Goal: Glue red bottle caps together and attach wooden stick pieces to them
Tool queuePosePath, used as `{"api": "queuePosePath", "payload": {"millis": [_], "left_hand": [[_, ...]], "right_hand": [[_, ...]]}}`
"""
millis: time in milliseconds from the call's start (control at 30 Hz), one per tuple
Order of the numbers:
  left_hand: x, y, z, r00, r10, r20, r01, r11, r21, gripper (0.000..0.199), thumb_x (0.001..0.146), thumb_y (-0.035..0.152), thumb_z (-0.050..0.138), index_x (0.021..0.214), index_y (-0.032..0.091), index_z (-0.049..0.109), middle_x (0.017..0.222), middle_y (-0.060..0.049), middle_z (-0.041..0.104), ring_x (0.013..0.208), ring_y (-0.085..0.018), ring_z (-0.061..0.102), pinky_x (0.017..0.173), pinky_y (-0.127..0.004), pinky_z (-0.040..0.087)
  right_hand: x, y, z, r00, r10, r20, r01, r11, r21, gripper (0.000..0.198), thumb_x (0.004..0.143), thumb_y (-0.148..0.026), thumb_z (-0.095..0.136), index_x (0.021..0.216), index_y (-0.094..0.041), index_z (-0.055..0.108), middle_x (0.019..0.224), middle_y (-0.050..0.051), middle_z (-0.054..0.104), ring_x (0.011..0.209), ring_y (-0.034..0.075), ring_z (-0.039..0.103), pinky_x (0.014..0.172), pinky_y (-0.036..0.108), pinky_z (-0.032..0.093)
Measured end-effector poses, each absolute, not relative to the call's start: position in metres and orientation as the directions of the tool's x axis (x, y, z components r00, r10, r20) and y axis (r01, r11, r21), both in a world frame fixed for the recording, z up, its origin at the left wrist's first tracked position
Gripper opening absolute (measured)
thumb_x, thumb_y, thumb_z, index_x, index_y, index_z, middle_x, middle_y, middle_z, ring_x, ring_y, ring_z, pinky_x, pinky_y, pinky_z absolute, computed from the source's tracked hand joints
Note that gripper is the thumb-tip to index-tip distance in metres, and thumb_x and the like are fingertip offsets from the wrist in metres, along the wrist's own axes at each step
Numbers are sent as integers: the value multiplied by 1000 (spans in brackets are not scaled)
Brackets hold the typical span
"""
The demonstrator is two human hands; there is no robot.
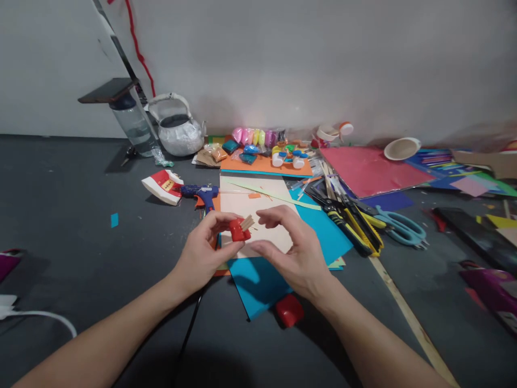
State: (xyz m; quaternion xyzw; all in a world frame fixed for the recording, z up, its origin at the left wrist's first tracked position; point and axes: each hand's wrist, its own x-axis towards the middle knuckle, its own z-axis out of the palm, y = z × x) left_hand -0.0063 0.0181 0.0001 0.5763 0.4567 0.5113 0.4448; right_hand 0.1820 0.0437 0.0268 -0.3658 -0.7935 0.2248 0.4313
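Between the thumb and fingers of my left hand (210, 237) is a small red block (239, 230), with a bundle of thin wooden sticks (247, 222) poking out of its right side. My right hand (294, 245) is held just right of the sticks, thumb and fingers apart with nothing between them. Both hands are above pale paper (262, 202) and blue sheets (252, 285). A second red block (290, 310) lies on the dark table below my right hand.
Left of the paper rest a blue glue gun (204, 194) and a red-and-white packet (163, 186). Pliers (343, 223) and blue-handled scissors (404, 229) lie on the right. Behind stand a silver kettle (180, 132), a water bottle (135, 126) and colourful clay packs (258, 137).
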Motion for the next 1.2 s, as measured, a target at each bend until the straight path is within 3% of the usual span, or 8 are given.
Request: {"api": "queuePosePath", "payload": {"millis": [100, 233, 333, 533, 667, 900, 1067, 1200], "left_hand": [[-9, 23, 1, 87, 971, 221, 16, -223, 975, 29, 79, 18, 73, 105, 21, 62, 111, -4, 63, 106, -17, 61, 95, -31, 48], [-13, 26, 0, 126, 959, 253, 83, -264, 961, 28, 81, 18, 72, 107, 21, 64, 112, -5, 62, 106, -19, 59, 94, -33, 48], [-14, 24, 1, 160, 948, 276, 276, -311, 909, 27, 85, 18, 67, 111, 23, 62, 114, -6, 64, 109, -21, 59, 96, -36, 46], [-16, 22, 0, 263, 886, 382, 596, -460, 658, 26, 86, 28, 69, 111, 23, 61, 112, -7, 64, 106, -25, 57, 92, -41, 43], [-14, 19, 1, 350, 896, 273, 713, -444, 543, 25, 86, 37, 71, 105, 23, 62, 105, -5, 64, 102, -25, 55, 88, -41, 38], [-9, 16, 0, 412, 901, 133, 767, -422, 483, 21, 84, 34, 73, 97, 20, 65, 96, -3, 65, 99, -25, 53, 85, -40, 33], [-10, 16, -1, 408, 902, 145, 760, -423, 493, 22, 86, 39, 70, 97, 20, 65, 92, -2, 64, 96, -24, 51, 82, -38, 30], [-11, 16, -3, 418, 894, 162, 745, -440, 502, 21, 87, 38, 69, 97, 20, 64, 91, -1, 63, 94, -23, 50, 81, -37, 30]], "right_hand": [[187, 51, 23, -478, 723, 499, 378, 682, -626, 42, 85, -36, 74, 121, -22, 57, 117, 9, 62, 111, 23, 57, 93, 40, 49], [190, 55, 19, -535, 697, 478, 367, 701, -611, 32, 89, -25, 69, 119, -21, 58, 113, 8, 65, 106, 22, 59, 89, 39, 50], [189, 55, 21, -570, 673, 472, 392, 727, -564, 26, 88, -20, 67, 114, -19, 60, 107, 8, 67, 100, 23, 59, 85, 39, 50], [189, 56, 23, -638, 661, 395, 448, 736, -507, 25, 86, -19, 68, 110, -14, 65, 105, 10, 66, 99, 24, 56, 87, 42, 49], [193, 50, 15, -654, 688, 313, 482, 698, -530, 22, 88, -21, 68, 109, -16, 68, 109, 11, 64, 106, 25, 53, 91, 43, 49], [199, 43, 4, -689, 690, 220, 513, 680, -524, 27, 87, -23, 70, 113, -16, 67, 116, 14, 62, 112, 28, 49, 97, 48, 47], [202, 45, 4, -615, 718, 327, 424, 650, -630, 34, 87, -31, 72, 117, -17, 65, 113, 11, 64, 109, 25, 55, 93, 42, 48], [199, 51, 10, -620, 723, 305, 337, 596, -729, 30, 87, -27, 72, 116, -22, 65, 109, 6, 66, 106, 22, 59, 91, 38, 47]]}}
